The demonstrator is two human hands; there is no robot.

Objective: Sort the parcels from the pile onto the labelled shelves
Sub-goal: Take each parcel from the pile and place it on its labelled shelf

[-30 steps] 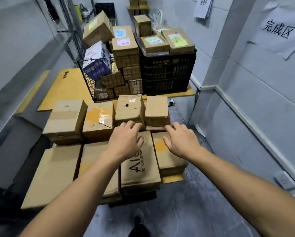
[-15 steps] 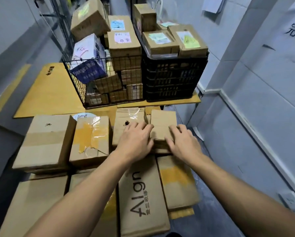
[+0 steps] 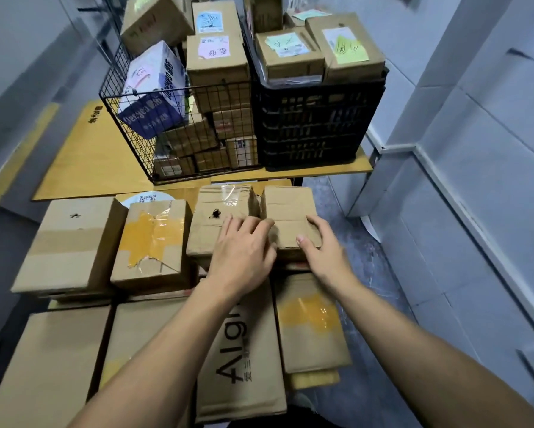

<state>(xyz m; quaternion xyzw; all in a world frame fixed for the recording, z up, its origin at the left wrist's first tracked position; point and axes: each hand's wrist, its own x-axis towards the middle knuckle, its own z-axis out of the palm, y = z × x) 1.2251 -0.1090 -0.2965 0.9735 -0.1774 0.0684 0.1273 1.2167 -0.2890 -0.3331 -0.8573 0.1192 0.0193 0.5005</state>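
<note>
Both have closed in: your right grip (image 3: 321,245) clasps the small parcel (image 3: 287,208) on the pile (image 3: 74,242), left grip (image 3: 244,248) flat against its edge; held lopsided, it may slip on lifting

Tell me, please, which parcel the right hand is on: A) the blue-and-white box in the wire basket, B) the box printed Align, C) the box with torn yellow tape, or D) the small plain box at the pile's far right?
D: the right hand grips the small plain box, thumb on its top.
</note>
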